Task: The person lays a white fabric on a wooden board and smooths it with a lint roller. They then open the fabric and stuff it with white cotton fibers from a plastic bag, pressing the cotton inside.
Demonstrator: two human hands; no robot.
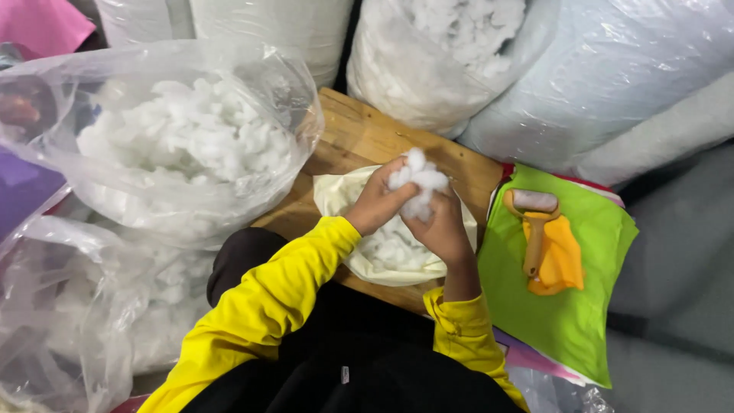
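- Where the far left edge cuts the scene off, a clear plastic bag (69, 306) of white stuffing slumps low, and a second, fuller open bag of stuffing (183, 145) sits above it, its rim leaning over the left edge of the wooden board (359, 134).
- Between that bag's rim and the hands, a narrow strip of bare wood shows; the board's far corner points up toward the big wrapped rolls (596, 84) at the top.
- Coming in from the lower left in a yellow sleeve, the left hand (376, 203) is closed around the left side of a tuft of white stuffing (417, 180).
- That tuft is held just above a cream fabric pouch (336, 195), which lies on the board and already has stuffing in its open mouth.
- Meeting it from the right, the right hand (442, 229) grips the tuft's lower right side, fingers curled in, so both hands touch the same clump.
- Just right of the board's edge lies a green cloth (566, 313), overlapping pink sheets beneath it.
- On the green cloth rest an orange piece of fabric (564, 264) and a small roller with a wooden handle (534, 229), close to the right hand but apart from it.
- Right of the green cloth, grey floor (680, 306) lies open to the frame's edge.
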